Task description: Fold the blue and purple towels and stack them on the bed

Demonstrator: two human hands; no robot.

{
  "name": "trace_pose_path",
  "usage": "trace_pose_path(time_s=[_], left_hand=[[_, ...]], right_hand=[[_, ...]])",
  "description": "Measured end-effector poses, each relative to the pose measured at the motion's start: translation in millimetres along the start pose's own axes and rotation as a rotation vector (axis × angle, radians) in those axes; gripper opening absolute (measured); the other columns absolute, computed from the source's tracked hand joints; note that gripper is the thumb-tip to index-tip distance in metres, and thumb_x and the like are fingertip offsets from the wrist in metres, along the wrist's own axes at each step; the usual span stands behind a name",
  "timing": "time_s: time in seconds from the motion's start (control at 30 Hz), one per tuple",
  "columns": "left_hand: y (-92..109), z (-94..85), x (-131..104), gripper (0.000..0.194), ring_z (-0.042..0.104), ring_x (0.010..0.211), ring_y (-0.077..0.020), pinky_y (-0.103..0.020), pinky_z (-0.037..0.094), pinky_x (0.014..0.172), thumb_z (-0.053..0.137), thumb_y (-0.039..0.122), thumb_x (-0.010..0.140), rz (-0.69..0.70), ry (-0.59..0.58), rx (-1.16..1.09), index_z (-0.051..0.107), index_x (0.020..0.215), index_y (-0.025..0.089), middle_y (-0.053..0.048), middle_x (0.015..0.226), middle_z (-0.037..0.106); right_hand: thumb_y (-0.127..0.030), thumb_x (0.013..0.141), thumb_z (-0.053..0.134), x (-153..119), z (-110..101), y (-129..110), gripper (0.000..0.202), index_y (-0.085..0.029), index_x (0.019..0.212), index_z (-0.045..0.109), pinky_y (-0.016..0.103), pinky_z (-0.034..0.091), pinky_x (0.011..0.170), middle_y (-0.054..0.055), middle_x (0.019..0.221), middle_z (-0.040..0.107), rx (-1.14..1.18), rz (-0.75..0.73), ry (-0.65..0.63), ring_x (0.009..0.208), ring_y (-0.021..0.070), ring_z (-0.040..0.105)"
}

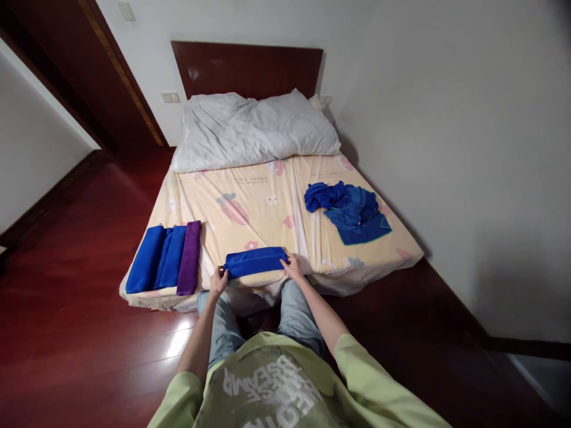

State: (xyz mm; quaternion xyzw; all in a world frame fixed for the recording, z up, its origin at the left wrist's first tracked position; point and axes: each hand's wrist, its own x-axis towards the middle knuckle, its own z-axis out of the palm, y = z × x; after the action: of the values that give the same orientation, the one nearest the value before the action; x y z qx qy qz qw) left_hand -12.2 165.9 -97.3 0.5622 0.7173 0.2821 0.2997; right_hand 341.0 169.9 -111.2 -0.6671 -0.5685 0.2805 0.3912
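Your left hand (218,282) and right hand (292,266) are each pinched closed on one end of the folded blue cloth (256,262), at the bed's (200,199) near edge, right of the folded purple cloth (189,258).

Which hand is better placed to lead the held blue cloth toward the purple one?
Likely left: the left hand holds the blue cloth at the end nearer the purple cloth; the right hand has the farther end.

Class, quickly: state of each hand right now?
Left hand: closed, holding the folded blue cloth by its left end.
Right hand: closed, holding its right end.
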Motion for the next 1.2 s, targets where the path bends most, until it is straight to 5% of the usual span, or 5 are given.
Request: trace_pose_path(time_s=[0.13, 0.33, 0.5, 0.9, 1.2], left_hand=[[-5, -1.6, -1, 0.025, 0.071, 0.082, -0.0241, -0.037, 0.055, 0.082, 0.059, 0.041, 0.082, -0.003, 0.042, 0.009, 0.059, 0.098, 0.022, -0.005, 0.080, 0.071], [-3, -9.7, -7, 0.026, 0.065, 0.104, -0.0279, -0.042, 0.053, 0.097, 0.056, 0.038, 0.087, 0.277, 0.149, 0.126, 0.062, 0.106, 0.020, -0.012, 0.105, 0.065], [13, 1.6, -15, 0.047, 0.047, 0.139, -0.0293, -0.047, 0.037, 0.118, 0.054, 0.025, 0.089, 0.616, -0.081, 0.213, 0.055, 0.136, 0.019, -0.014, 0.145, 0.054], [-4, 11.8, -17, 0.070, 0.039, 0.147, -0.0281, -0.050, 0.028, 0.123, 0.034, -0.001, 0.082, 0.637, -0.134, 0.470, 0.048, 0.149, 0.012, -0.017, 0.155, 0.045], [-9, 4.1, -15, 0.070, 0.042, 0.145, -0.0261, -0.049, 0.031, 0.123, 0.041, 0.002, 0.075, 0.587, -0.171, 0.271, 0.053, 0.143, 0.015, -0.013, 0.151, 0.051]], right_hand=[[-0.034, 0.085, 0.062, -7, -6, -1, 0.036, -0.020, 0.119, 0.063, 0.041, 0.057, 0.090, 0.008, 0.097, 0.072, -0.141, 0.010, 0.038, 0.094, 0.0249, 0.069], [-0.016, 0.090, 0.050, -24, -31, -15, 0.046, -0.022, 0.135, 0.059, 0.045, 0.043, 0.112, 0.012, 0.135, 0.062, -0.331, -0.369, -0.046, 0.128, 0.0264, 0.055], [-0.009, 0.087, 0.048, -24, -26, -24, 0.059, -0.022, 0.144, 0.054, 0.049, 0.035, 0.119, 0.009, 0.152, 0.051, -0.389, -0.515, -0.269, 0.143, 0.0267, 0.043], [0.002, 0.082, 0.046, -20, -9, -6, 0.061, -0.022, 0.136, 0.062, 0.048, 0.040, 0.113, 0.010, 0.147, 0.057, -0.456, -0.445, -0.253, 0.138, 0.0251, 0.051], [0.002, 0.078, 0.047, -20, -16, -10, 0.060, -0.020, 0.132, 0.064, 0.043, 0.041, 0.116, 0.009, 0.135, 0.066, -0.282, -0.372, -0.255, 0.131, 0.0220, 0.055]])
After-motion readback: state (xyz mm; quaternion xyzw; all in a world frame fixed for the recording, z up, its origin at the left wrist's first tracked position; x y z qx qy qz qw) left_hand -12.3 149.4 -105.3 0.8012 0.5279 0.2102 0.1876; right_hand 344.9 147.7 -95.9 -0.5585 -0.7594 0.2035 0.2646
